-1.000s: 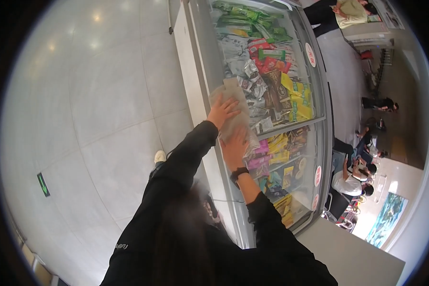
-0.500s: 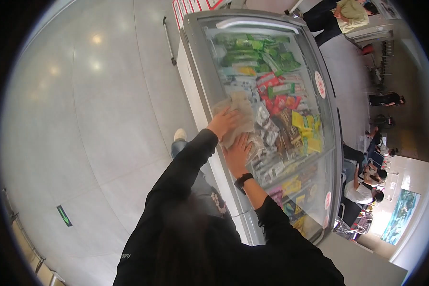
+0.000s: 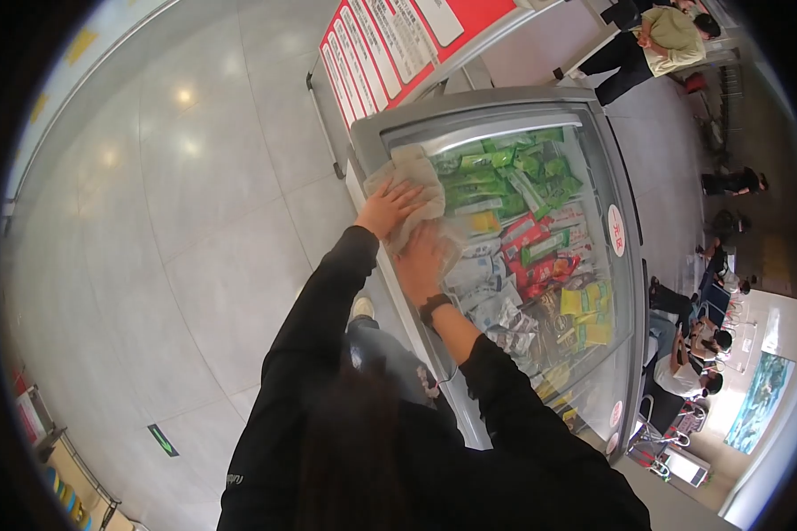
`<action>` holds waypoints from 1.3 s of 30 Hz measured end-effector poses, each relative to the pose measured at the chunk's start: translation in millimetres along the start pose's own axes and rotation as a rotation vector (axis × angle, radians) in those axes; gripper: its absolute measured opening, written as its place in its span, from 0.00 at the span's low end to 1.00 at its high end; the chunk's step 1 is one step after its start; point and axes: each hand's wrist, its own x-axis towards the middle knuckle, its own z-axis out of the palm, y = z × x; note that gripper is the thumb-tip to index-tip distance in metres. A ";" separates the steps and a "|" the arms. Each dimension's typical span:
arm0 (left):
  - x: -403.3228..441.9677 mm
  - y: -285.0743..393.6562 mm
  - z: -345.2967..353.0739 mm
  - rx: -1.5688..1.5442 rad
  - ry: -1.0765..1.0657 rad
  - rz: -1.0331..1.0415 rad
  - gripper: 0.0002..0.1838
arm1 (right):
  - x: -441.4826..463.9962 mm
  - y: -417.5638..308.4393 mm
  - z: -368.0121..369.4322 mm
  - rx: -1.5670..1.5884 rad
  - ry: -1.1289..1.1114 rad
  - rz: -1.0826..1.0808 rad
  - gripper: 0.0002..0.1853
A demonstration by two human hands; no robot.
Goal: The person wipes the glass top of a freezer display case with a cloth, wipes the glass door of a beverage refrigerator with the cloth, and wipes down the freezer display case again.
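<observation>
A chest freezer (image 3: 505,102) with a glass top stands in front of me, and packaged goods show through the glass. Near its far left corner a crumpled beige cloth (image 3: 416,170) lies on the lid. My left hand (image 3: 391,209) rests flat on this cloth, fingers stretched and slightly spread. Just nearer to me, my right hand (image 3: 421,264), with a dark watch (image 3: 434,306) on the wrist, presses flat on the cloth's near part, its fingertips blurred. Under the glass are green packs (image 3: 540,177), red packs (image 3: 540,274) and yellow packs (image 3: 586,305).
A red and white sign board (image 3: 390,53) stands beyond the freezer's far end. Grey tiled floor (image 3: 212,257) stretches to the left, with a green arrow marker (image 3: 163,440). A standing person (image 3: 673,44) is at the far right; several people sit along the right side.
Both hands and the cloth have slid along the glass toward the freezer's far left corner. The view has shifted, bringing more of the red sign into sight.
</observation>
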 end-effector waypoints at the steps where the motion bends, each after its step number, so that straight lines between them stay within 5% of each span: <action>1: 4.7 -16.2 0.5 -0.008 0.019 0.006 0.59 | 15.5 -6.6 0.4 0.002 0.012 0.002 0.44; 14: 61.6 -190.8 -8.5 -0.146 0.188 0.326 0.52 | 167.8 -83.3 -8.3 -0.117 0.030 0.189 0.34; 19: 58.8 -182.5 -42.9 -0.316 -0.051 0.327 0.47 | 148.2 -62.0 -24.6 0.100 0.016 0.193 0.33; 23: 41.6 -151.0 -23.6 -0.422 0.005 0.310 0.34 | 89.0 -41.2 -28.4 0.227 0.063 0.317 0.32; 26: 27.6 -113.4 -23.8 -0.443 -0.024 0.331 0.40 | 54.9 -33.5 -18.5 0.364 0.143 0.426 0.32; 30: 36.0 -73.2 -59.9 -0.689 -0.049 0.102 0.39 | 50.6 -37.0 -33.5 0.626 0.184 0.637 0.33; 36: 143.8 -53.0 -61.1 -0.914 0.188 -0.025 0.37 | 132.4 24.2 -97.2 1.104 0.611 0.822 0.41; 37: 170.2 -44.6 -71.5 -0.956 0.250 -0.081 0.31 | 149.6 42.4 -104.9 1.163 0.668 0.846 0.38; 39: 227.0 -43.1 -79.2 -0.832 0.065 -0.053 0.27 | 187.7 77.3 -99.0 1.170 0.804 0.848 0.38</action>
